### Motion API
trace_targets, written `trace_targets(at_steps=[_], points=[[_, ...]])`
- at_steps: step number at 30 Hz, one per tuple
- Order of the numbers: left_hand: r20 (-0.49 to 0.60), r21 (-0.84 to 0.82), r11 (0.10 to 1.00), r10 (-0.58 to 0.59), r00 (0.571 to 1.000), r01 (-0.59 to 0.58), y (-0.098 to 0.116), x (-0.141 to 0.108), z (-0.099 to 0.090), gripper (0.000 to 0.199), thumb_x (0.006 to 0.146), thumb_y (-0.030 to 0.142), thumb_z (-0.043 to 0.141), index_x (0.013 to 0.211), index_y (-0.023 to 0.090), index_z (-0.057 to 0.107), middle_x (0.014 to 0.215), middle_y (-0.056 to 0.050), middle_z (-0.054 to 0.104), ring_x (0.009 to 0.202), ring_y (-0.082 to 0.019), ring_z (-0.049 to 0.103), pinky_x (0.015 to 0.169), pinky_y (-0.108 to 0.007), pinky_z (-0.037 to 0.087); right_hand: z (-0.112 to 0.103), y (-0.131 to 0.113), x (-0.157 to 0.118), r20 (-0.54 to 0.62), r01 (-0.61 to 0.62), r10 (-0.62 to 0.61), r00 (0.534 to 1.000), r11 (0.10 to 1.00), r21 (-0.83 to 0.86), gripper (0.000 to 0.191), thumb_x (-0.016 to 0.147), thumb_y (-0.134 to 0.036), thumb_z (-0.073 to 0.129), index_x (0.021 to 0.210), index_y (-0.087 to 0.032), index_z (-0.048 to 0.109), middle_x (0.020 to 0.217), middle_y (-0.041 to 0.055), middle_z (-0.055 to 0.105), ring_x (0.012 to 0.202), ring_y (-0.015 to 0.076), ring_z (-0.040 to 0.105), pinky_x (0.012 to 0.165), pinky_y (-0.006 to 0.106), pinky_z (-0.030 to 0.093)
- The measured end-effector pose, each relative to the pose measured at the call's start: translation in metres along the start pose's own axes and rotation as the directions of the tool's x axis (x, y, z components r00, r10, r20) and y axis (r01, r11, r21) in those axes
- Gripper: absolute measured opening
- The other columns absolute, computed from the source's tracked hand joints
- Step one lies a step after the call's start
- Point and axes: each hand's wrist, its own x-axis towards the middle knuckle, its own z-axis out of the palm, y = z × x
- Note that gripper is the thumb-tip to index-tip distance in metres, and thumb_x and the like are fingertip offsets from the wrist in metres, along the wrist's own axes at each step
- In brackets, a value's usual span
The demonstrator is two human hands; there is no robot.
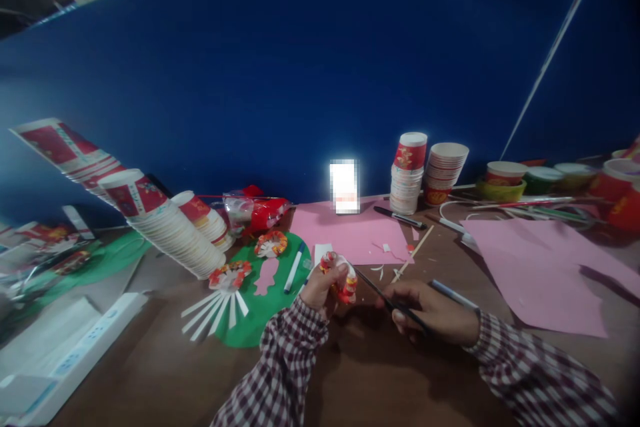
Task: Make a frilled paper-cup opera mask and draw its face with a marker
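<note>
My left hand is closed on a curled piece of paper cup, printed red and yellow with a white inside. In my right hand is a pair of slim dark scissors. Their tip points left and reaches the edge of the cup piece; whether the blades are apart I cannot tell. Left of my hands, a green paper sheet carries a cup cut into white strips, another cut cup piece, a pink paper cutout and a white-and-blue marker.
Stacked paper cups lean at left and stand at the back. Pink paper lies behind my hands and at right. A wooden stick and a pen lie near my right hand. A power strip is at left.
</note>
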Motion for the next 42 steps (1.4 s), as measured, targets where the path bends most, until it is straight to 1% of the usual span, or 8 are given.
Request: trace_targets(at_steps=[7,15,25,29,32,34,38,42], points=[[-0.030,-0.027,0.999,-0.025,0.999,0.024,0.002,0.001,0.001,0.028,0.065,0.030,0.067,0.064,0.014,0.044,0.051,0.001,0.050,0.042,-0.010,0.050,0.035,-0.019,0.042,-0.002,-0.008,-0.003,0.050,0.034,-0.035,0.998,0.999,0.018,0.039,0.076,-0.044,0.057,0.098,-0.013,0.054,0.061,-0.0017,0.052,0.048,0.0055,0.046,0.044,0.016,0.040],[0.009,-0.098,0.994,-0.051,0.999,0.052,-0.004,0.002,-0.004,0.027,0.069,0.027,0.064,0.061,0.015,0.042,0.054,0.002,0.050,0.047,-0.011,0.053,0.037,-0.019,0.045,0.000,-0.003,0.001,0.013,0.037,-0.038,0.999,0.998,0.050,0.038,0.075,-0.043,0.058,0.099,-0.013,0.054,0.059,-0.0035,0.049,0.049,0.0057,0.046,0.042,0.015,0.041],[-0.027,-0.114,0.993,-0.048,0.999,0.044,-0.003,0.001,-0.002,0.029,0.064,0.028,0.069,0.063,0.016,0.042,0.055,0.002,0.050,0.052,-0.013,0.056,0.036,-0.019,0.043,0.004,-0.001,0.001,-0.043,0.003,-0.002,0.999,1.000,0.007,0.036,0.074,-0.041,0.058,0.100,-0.015,0.055,0.063,-0.0039,0.047,0.049,0.0051,0.044,0.042,0.015,0.038],[-0.063,-0.110,0.994,-0.023,0.998,0.016,-0.002,0.001,-0.002,0.032,0.060,0.028,0.072,0.066,0.016,0.043,0.055,0.002,0.051,0.049,-0.012,0.055,0.036,-0.019,0.042,0.009,-0.007,0.000,-0.094,0.024,-0.045,0.995,0.977,-0.214,0.036,0.075,-0.039,0.057,0.103,-0.016,0.056,0.063,-0.0028,0.051,0.050,0.0071,0.045,0.045,0.017,0.038],[-0.072,-0.102,0.995,-0.016,0.997,0.009,-0.001,0.001,-0.003,0.031,0.061,0.027,0.071,0.068,0.016,0.044,0.055,0.002,0.052,0.047,-0.011,0.053,0.036,-0.018,0.041,0.013,-0.016,-0.002,-0.153,0.103,-0.208,0.966,0.855,-0.509,0.032,0.075,-0.036,0.056,0.100,-0.016,0.059,0.071,0.0017,0.059,0.063,0.0131,0.053,0.056,0.021,0.041],[-0.058,-0.094,0.996,-0.008,0.998,0.002,0.000,0.000,-0.004,0.029,0.062,0.027,0.070,0.069,0.016,0.044,0.056,0.002,0.051,0.046,-0.010,0.053,0.035,-0.017,0.040,0.015,-0.020,-0.004,-0.168,0.118,-0.282,0.945,0.770,-0.628,0.031,0.076,-0.036,0.054,0.101,-0.017,0.060,0.077,0.0040,0.063,0.070,0.0162,0.056,0.062,0.023,0.042],[-0.011,-0.086,0.996,0.037,0.999,-0.038,0.000,-0.001,-0.008,0.027,0.064,0.027,0.068,0.068,0.016,0.044,0.058,0.002,0.050,0.048,-0.010,0.052,0.036,-0.017,0.039,0.017,-0.025,-0.007,-0.149,0.121,-0.320,0.936,0.688,-0.716,0.029,0.076,-0.033,0.053,0.101,-0.020,0.060,0.079,0.0042,0.065,0.071,0.0171,0.058,0.063,0.023,0.041],[0.040,-0.092,0.994,0.070,0.997,-0.066,-0.003,0.001,-0.016,0.029,0.063,0.027,0.069,0.068,0.016,0.043,0.055,0.003,0.048,0.047,-0.008,0.050,0.040,-0.017,0.039,0.015,-0.034,-0.012,-0.106,0.145,-0.324,0.940,0.662,-0.736,0.024,0.076,-0.028,0.051,0.098,-0.020,0.061,0.079,0.0034,0.067,0.070,0.0162,0.058,0.063,0.023,0.040]])
